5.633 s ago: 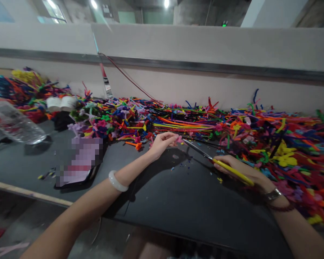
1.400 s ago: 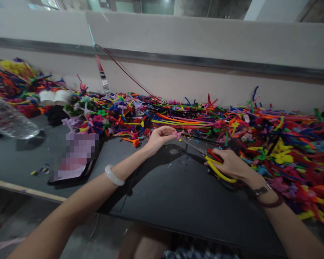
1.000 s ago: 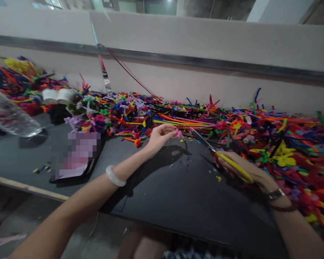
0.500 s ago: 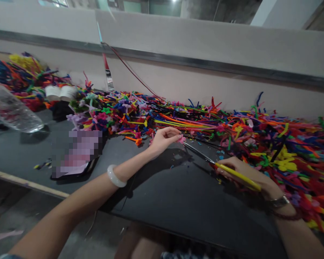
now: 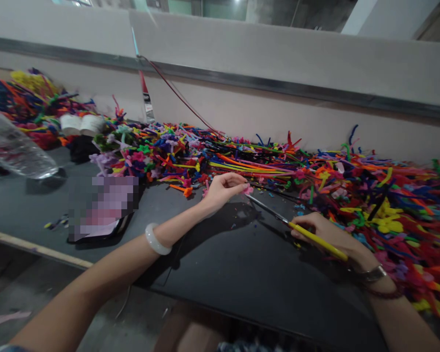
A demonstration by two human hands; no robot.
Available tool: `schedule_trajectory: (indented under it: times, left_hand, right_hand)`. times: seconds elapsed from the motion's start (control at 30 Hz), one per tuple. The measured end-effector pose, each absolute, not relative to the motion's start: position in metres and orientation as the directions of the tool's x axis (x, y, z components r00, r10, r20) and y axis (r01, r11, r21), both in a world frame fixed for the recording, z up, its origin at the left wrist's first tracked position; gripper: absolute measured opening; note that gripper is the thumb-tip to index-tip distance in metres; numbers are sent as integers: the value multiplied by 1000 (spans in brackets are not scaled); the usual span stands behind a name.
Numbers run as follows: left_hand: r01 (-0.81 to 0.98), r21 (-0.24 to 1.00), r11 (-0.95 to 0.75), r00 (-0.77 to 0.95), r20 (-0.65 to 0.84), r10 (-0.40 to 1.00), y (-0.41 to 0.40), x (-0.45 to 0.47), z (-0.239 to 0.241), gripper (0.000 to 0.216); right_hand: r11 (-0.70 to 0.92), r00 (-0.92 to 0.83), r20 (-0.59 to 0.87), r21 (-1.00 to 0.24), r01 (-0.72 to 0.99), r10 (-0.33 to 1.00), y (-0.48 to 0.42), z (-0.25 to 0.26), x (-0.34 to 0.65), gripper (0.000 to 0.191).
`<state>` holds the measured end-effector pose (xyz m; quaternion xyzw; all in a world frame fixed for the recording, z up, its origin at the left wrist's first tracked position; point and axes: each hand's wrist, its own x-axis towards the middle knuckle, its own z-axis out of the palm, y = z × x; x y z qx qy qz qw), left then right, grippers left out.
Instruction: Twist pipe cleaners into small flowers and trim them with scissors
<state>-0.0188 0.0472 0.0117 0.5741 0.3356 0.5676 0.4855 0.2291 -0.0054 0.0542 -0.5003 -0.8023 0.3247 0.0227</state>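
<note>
Between the thumb and fingertips of my left hand [image 5: 222,190] is a small pink pipe-cleaner flower [image 5: 248,189]. My right hand [image 5: 328,234] is wrapped round a yellow-handled tool [image 5: 317,238] with a long, slender metal front end; its exact kind is unclear. The metal tip points left and meets the pink flower, or lies right beside it. Both hands are above the dark tabletop [image 5: 242,278]. Tiny coloured scraps [image 5: 238,215] lie below the flower.
Heaped pipe cleaners [image 5: 183,146] and fuzzy flowers line the back wall and spread down the right side [image 5: 388,215]. Leftward are a phone-like object [image 5: 106,210], blurred out, a clear plastic bottle [image 5: 22,151] on its side and two white rolls [image 5: 81,125]. A thin cable [image 5: 172,88] hangs behind.
The tool has shifted slightly left with my right hand. Its two metal prongs, seen slightly apart before, now look closed together at the flower. My left hand has barely moved.
</note>
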Motion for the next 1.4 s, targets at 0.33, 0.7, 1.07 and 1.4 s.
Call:
schedule_trajectory:
  times: [0.33,0.7,1.07,1.4]
  left_hand:
    - [-195,936,-292,126,319,939,45,-18,14,20]
    - [-212,928,-306,109,333,936,42,-16,15,17]
    - [-183,925,-332,97,353,930,44,-17,14,18]
    - [-191,923,-335,88,356,930,44,-17,14,18]
  right_hand:
    - [298,-501,-278,-540,787,820,-6,55,229,32]
    - [317,-506,-244,-541,779,827,-7,58,225,34]
    - [304,-487,-231,-542,783,843,-7,59,224,36]
    - [310,-465,-200,-517,798,862,-9,60,223,39]
